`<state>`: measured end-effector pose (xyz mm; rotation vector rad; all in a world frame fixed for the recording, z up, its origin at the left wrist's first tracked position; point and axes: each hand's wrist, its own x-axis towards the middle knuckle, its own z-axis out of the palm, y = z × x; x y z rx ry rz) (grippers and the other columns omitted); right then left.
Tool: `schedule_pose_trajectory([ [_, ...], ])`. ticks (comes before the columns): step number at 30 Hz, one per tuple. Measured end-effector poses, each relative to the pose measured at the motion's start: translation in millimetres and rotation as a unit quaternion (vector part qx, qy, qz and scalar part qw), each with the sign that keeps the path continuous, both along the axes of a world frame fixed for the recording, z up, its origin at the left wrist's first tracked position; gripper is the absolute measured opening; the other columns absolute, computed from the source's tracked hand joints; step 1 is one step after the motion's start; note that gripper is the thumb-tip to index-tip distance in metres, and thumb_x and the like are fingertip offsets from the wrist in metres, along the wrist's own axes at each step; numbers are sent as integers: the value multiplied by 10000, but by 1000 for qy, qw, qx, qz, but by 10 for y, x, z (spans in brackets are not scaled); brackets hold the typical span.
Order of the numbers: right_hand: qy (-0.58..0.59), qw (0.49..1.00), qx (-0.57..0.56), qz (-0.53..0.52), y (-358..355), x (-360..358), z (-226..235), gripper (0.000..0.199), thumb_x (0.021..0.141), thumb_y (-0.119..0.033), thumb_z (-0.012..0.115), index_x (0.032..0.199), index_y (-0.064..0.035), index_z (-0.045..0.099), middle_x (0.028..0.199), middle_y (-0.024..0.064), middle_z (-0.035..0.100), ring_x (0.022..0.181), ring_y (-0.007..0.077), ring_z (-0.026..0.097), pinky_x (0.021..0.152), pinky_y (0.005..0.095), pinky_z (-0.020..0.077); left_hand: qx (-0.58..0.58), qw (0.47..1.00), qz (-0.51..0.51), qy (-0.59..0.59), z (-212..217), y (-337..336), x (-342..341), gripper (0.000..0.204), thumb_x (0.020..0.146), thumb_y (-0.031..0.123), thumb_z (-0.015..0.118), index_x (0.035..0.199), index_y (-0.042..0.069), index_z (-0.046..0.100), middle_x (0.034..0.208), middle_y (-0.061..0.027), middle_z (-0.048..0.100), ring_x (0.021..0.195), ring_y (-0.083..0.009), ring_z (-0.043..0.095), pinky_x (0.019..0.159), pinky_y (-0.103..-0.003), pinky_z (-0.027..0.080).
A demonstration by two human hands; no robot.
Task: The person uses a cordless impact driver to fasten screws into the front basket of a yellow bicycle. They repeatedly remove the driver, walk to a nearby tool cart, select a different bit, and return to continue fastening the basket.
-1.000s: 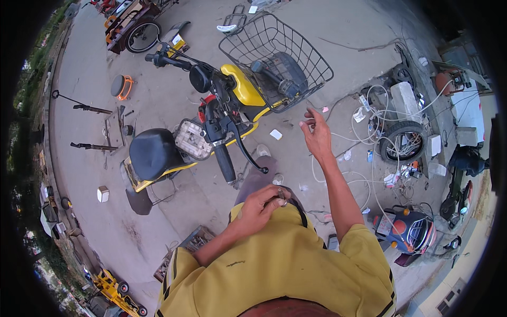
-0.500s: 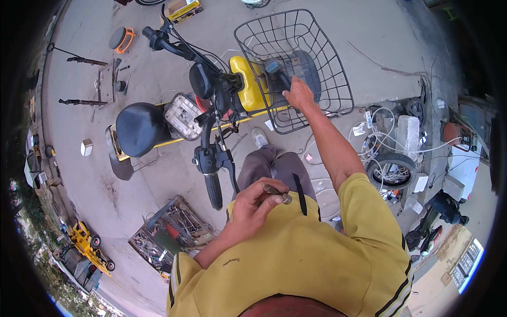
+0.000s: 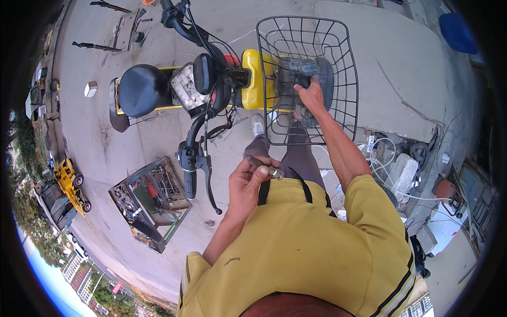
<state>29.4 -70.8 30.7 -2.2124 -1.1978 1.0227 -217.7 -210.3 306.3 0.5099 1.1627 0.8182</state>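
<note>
My right hand (image 3: pixel 311 98) reaches into the black wire basket (image 3: pixel 351 79) at the front of a yellow and black electric bike (image 3: pixel 259 79). Its fingers are wrapped round the dark handle of a cordless power drill (image 3: pixel 303 65) with a grey-blue body; its lower end is hard to make out. Close to my waist, my left hand (image 3: pixel 244 185) pinches a short metal piece (image 3: pixel 268 168), dark at one end and shiny, socket-like at the other. The handlebar's near grip (image 3: pixel 190 182) and brake lever lie left of this hand, apart from it.
A metal tray (image 3: pixel 174 211) of loose tools and parts sits on the ground at the left. Behind the black seat (image 3: pixel 141 90) lies a small white box (image 3: pixel 91 89). White hoses (image 3: pixel 393 145) and rubble lie at the right. Farther left stands a yellow machine (image 3: pixel 68 179) on wheels.
The view has shifted, so the bike now sits farther right. In the basket, the drill has turned and shows its body sideways. My left hand still holds the metal piece, now tilted differently.
</note>
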Motion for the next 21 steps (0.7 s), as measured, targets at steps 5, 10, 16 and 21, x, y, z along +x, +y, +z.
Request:
schedule_pose_trajectory([
  [5,353,932,4,-81,-111,210,1293,451,876,-420,770,979,-4,632,665,34,568,494,122,515,464,292,444,-56,983,155,-84,-465,453,468,222,1030,175,585,1158,-6,590,1141,-173,687,984,-232,710,872,-358,615],
  [10,477,875,-44,-71,-277,293,2130,427,899,-435,743,933,-27,623,637,27,549,489,124,522,458,276,434,-24,959,250,-127,-755,1013,757,238,1048,186,547,1191,-3,568,1217,-171,662,1039,-246,696,937,-382,598],
  [16,530,835,-120,-93,-645,446,2167,397,920,-412,719,940,-28,623,621,36,541,475,128,523,448,274,439,-28,947,284,-148,-852,1192,1003,218,1052,197,542,1169,18,582,1191,-137,681,977,-219,704,898,-365,606],
  [21,532,832,-111,-111,-769,467,2101,400,923,-397,729,960,-12,629,654,38,553,479,124,524,444,269,444,-64,951,270,-133,-1050,1075,1159,228,1050,191,546,1204,22,556,1200,-144,673,1014,-230,696,917,-368,599],
])
